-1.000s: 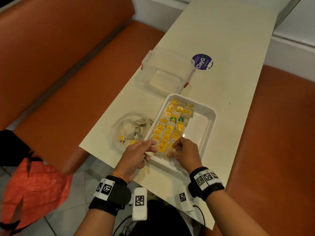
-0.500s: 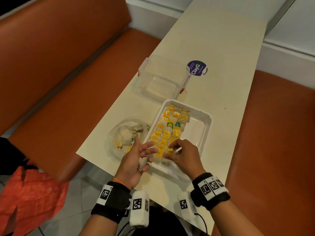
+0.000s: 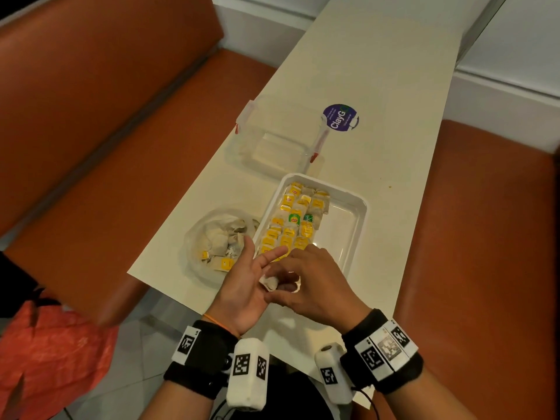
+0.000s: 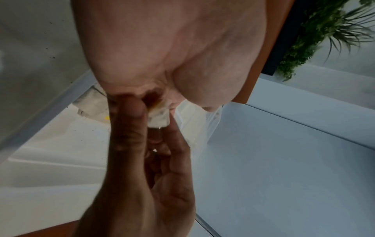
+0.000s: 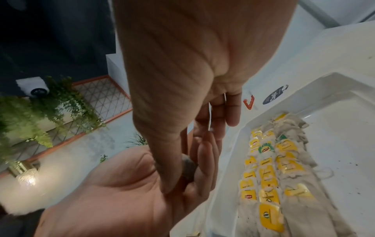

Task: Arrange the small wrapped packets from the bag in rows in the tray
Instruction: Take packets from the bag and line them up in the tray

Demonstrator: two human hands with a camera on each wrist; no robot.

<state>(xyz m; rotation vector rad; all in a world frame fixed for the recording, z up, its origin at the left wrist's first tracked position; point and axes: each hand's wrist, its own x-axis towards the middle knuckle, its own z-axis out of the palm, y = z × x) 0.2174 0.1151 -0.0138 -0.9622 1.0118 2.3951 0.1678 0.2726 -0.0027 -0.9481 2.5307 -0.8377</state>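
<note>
The white rectangular plastic tray (image 3: 360,207) beyond the fingertips is glossy and smooth. In it lie crinkled, matt paper packets with shiny yellow labels (image 3: 288,225). Left of the fingers a thin clear plastic bag (image 3: 194,237) looks filmy. The cream table top (image 3: 378,71) is smooth, faintly sheened.

Cream table (image 3: 378,71) — bears white tray (image 3: 359,204), plastic bag (image 3: 194,237), clear container (image 3: 272,144), round sticker (image 3: 341,118).

Packet (image 3: 269,282) half-hidden between hands
</note>
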